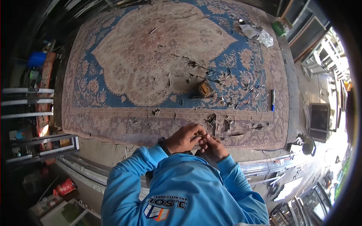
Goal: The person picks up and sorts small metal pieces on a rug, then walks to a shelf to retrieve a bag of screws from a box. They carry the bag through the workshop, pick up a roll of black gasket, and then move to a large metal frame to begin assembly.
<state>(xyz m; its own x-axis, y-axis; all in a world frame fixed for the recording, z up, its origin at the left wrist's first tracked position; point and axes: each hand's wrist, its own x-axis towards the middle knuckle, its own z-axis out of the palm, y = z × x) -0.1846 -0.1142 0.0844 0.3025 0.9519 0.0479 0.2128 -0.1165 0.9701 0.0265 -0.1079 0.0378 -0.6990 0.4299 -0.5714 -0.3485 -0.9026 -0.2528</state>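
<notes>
My left hand (pixel 183 138), with a dark watch (pixel 163 145) at its wrist, is raised close in front of my chest. My right hand (pixel 217 149) meets it there, fingertips almost touching. Both hands have their fingers pinched together; whatever lies between them is too small to make out. Beyond them, a black and yellow tape measure (pixel 204 89) rests on the patterned carpet (pixel 139 67) that covers the worktable. Dark torn scraps (pixel 212 119) lie on the carpet just past my fingers.
Screws and small metal bits (pixel 247 90) are scattered at the right. A blue-capped marker (pixel 272 101) lies near the right edge, with a clear plastic bag (pixel 265 38) farther back. Metal profiles (pixel 264 165) run below the near edge. Frames (pixel 28 101) stand at the left.
</notes>
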